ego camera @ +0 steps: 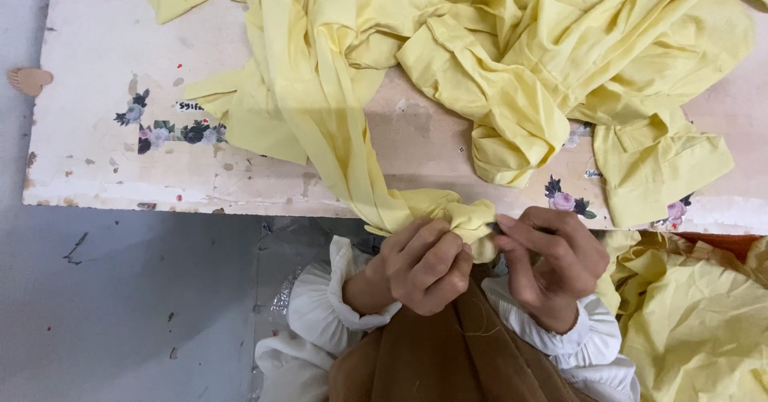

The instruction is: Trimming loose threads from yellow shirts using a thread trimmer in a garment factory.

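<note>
At the table's (120, 170) near edge, left hand (424, 264) and right hand (552, 262) both pinch bunched yellow fabric (468, 220).

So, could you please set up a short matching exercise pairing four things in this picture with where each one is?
Things:
1. left hand
2. right hand
3. heap of yellow cloth
4. flower print

Places:
A. spread over the top of the worn white table
B. on the table surface, towards its left end
C. gripping the bunched yellow fabric at the table's near edge
D. pinching the same bunch from the other side, holding a small dark tool that is too hidden to identify

Pairs: 1-C, 2-D, 3-A, 4-B
</note>
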